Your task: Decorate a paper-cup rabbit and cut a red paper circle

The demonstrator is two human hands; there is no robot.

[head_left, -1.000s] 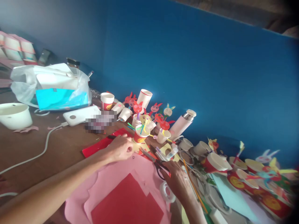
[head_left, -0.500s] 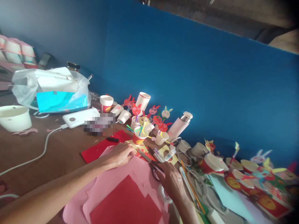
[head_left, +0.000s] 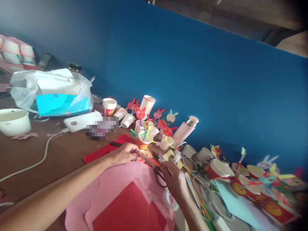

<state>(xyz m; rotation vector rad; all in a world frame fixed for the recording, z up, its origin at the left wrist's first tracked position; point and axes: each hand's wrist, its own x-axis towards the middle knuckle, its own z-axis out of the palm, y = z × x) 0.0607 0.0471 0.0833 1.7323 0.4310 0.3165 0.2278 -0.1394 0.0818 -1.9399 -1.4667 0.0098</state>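
Head cam: left hand [head_left: 124,154] loosely curled, resting on the top edge of the pink paper sheet [head_left: 77,215] at 6 o'clock. Right hand [head_left: 173,179] pinched narrow, can't tell on what, just beside the black-handled scissors [head_left: 160,177]. Clear tape roll [head_left: 170,199] sits near it, around 5 o'clock, on the wooden worktop [head_left: 31,150].

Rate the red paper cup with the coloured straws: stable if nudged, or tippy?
Probably tippy. The red paper cup looks thin-walled and light, so a firm grip would likely dent it. The coloured straws rising from its mouth probably make it top-heavy. A push might also knock the neighbouring paper cup, which stands close by.
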